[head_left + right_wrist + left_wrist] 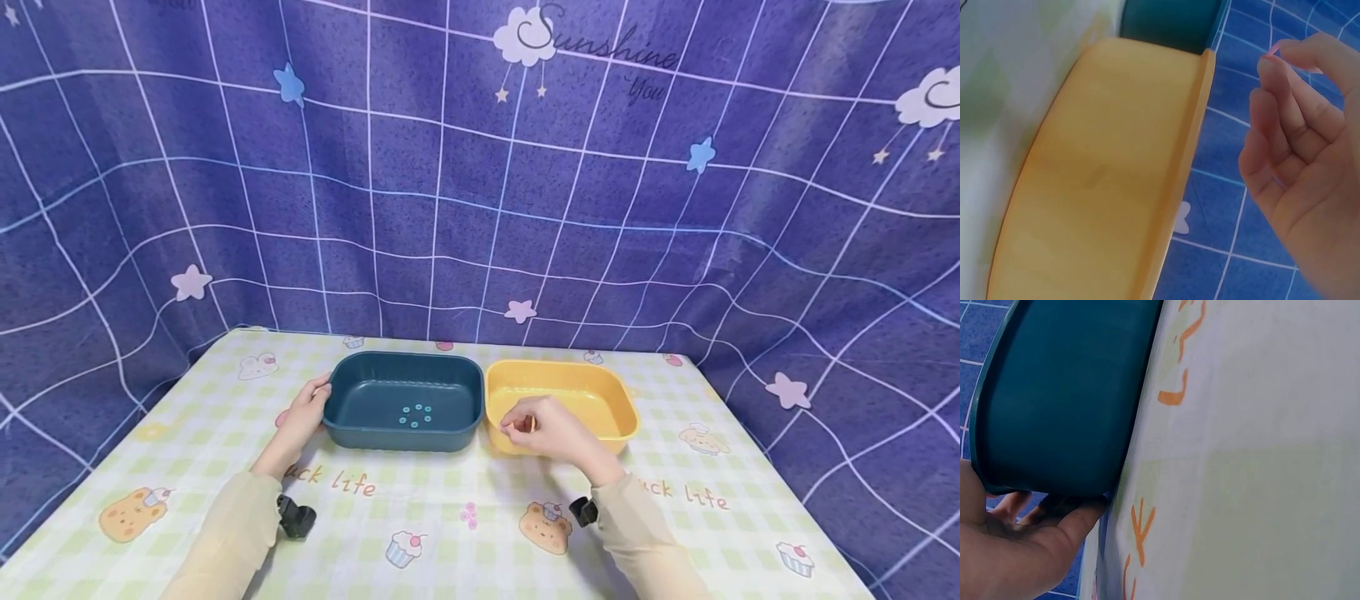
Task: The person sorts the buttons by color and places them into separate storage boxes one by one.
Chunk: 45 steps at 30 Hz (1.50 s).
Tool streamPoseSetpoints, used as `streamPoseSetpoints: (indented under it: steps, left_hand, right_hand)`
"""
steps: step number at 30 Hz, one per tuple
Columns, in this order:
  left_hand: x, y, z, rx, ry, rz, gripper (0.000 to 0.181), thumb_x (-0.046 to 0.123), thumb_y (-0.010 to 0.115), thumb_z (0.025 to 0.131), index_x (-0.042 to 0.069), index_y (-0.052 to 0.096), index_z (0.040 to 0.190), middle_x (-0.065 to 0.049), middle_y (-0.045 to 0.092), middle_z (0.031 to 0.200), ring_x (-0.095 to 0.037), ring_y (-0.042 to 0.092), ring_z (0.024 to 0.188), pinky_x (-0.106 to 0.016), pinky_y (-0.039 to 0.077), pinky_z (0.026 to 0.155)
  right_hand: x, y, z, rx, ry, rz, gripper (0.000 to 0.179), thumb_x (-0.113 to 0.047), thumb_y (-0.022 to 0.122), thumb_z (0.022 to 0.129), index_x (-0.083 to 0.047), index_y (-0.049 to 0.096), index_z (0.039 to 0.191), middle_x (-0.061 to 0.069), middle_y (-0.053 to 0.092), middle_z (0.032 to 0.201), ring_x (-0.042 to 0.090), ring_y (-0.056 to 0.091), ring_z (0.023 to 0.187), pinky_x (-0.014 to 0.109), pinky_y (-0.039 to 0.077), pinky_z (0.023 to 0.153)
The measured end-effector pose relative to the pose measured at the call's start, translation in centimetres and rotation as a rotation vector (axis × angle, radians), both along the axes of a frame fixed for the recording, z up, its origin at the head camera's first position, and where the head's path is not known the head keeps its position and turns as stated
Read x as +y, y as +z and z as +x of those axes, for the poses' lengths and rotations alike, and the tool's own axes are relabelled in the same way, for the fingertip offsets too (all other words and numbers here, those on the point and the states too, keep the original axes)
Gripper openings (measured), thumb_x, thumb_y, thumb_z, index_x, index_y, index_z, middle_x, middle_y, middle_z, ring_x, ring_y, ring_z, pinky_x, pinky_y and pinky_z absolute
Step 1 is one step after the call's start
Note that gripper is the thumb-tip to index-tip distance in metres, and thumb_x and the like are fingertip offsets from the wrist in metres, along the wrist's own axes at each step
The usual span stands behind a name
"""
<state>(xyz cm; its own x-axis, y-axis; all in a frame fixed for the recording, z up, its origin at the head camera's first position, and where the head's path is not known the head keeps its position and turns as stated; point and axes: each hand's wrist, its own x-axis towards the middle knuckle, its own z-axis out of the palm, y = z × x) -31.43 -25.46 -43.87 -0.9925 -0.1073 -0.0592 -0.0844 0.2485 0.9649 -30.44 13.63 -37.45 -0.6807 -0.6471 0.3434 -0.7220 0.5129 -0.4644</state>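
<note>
A dark teal bin (405, 440) stands on the table, with several small light-blue ring-like pieces (415, 415) on its floor. My left hand (306, 408) grips its left end, the fingers at the rim and the thumb (1085, 519) against the lower outer wall. Beside it on the right is a yellow bin (626, 408). Over the front part of that bin, my right hand (551, 427) pinches a small pink piece (1274, 49) between thumb and forefinger, the other fingers curled loosely. Several similar small pink pieces (470, 515) lie on the tablecloth in front of the bins.
The table has a checked cloth (405, 500) printed with cupcakes, bears and lettering. Behind it hangs a blue curtain (480, 208) with white grid lines and stars. The two bins stand almost edge to edge. Small black devices (297, 517) are strapped at both wrists.
</note>
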Motion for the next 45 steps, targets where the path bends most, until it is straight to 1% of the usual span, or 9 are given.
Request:
streamPoseSetpoints:
  steps: [7,14,18,23,28,34,41,45]
  left_hand:
    - [0.0,0.1,0.0,0.011,-0.005,0.005,0.054,0.034,0.022,0.103,0.009,0.014,0.151,-0.023,0.015,0.154,-0.040,0.025,0.138,-0.053,0.036,0.105]
    - [-0.1,-0.1,0.0,0.006,-0.001,0.006,0.054,0.034,0.022,0.103,0.009,0.015,0.151,-0.023,0.016,0.154,-0.040,0.027,0.137,-0.054,0.036,0.105]
    - [-0.1,-0.3,0.0,0.006,0.000,0.011,0.054,0.033,0.022,0.103,0.009,0.016,0.150,-0.023,0.016,0.154,-0.039,0.026,0.137,-0.054,0.035,0.105]
    - [0.0,-0.3,0.2,0.002,0.001,0.016,0.054,0.033,0.023,0.103,0.008,0.016,0.150,-0.023,0.016,0.154,-0.038,0.025,0.138,-0.054,0.035,0.106]
    - [0.0,-0.1,0.1,0.002,0.006,-0.001,0.054,0.035,0.023,0.103,0.010,0.016,0.151,-0.022,0.017,0.154,-0.038,0.026,0.138,-0.053,0.036,0.105]
    - [0.0,-0.1,-0.1,-0.006,0.008,-0.012,0.054,0.036,0.022,0.103,0.011,0.016,0.151,-0.022,0.017,0.154,-0.039,0.027,0.137,-0.054,0.036,0.104]
    - [-0.1,-0.1,-0.1,-0.004,0.004,-0.017,0.054,0.035,0.023,0.103,0.011,0.016,0.151,-0.023,0.018,0.153,-0.040,0.028,0.137,-0.053,0.037,0.104]
    - [-0.1,-0.1,-0.1,-0.006,0.002,-0.014,0.054,0.035,0.022,0.103,0.011,0.016,0.151,-0.023,0.018,0.153,-0.039,0.028,0.137,-0.053,0.037,0.104]
  right_hand:
    - [0.6,0.2,-0.6,-0.022,-0.033,-0.002,0.006,-0.012,0.067,0.083,-0.010,0.072,0.086,-0.007,0.060,0.069,0.002,0.050,0.063,0.017,0.046,0.058]
    - [1.0,0.0,-1.2,-0.013,-0.055,-0.007,0.006,-0.012,0.068,0.082,-0.010,0.072,0.085,-0.007,0.060,0.068,0.001,0.050,0.062,0.017,0.046,0.057]
    - [1.4,-0.4,-1.6,-0.016,-0.063,-0.021,0.006,-0.013,0.068,0.082,-0.010,0.072,0.086,-0.007,0.060,0.069,0.002,0.051,0.062,0.017,0.046,0.057]
    - [1.8,-1.1,-2.3,-0.012,-0.074,-0.034,0.006,-0.013,0.068,0.082,-0.011,0.073,0.086,-0.007,0.061,0.070,0.001,0.051,0.062,0.017,0.047,0.057]
    - [2.3,-1.1,-2.7,-0.005,-0.107,-0.043,0.007,-0.012,0.067,0.082,-0.010,0.073,0.086,-0.006,0.063,0.070,0.001,0.051,0.062,0.017,0.047,0.056]
    - [2.8,-1.3,-3.0,-0.027,-0.134,-0.049,0.009,-0.011,0.067,0.081,-0.009,0.073,0.087,-0.007,0.063,0.070,0.002,0.052,0.063,0.018,0.047,0.056]
    - [3.3,-1.9,-3.4,-0.032,-0.162,-0.046,0.008,-0.010,0.067,0.081,-0.008,0.073,0.087,-0.006,0.062,0.070,0.002,0.051,0.063,0.018,0.047,0.057]
    - [3.6,-2.2,-3.7,-0.036,-0.182,-0.028,0.008,-0.012,0.067,0.082,-0.010,0.073,0.087,-0.007,0.062,0.069,0.002,0.051,0.064,0.018,0.046,0.058]
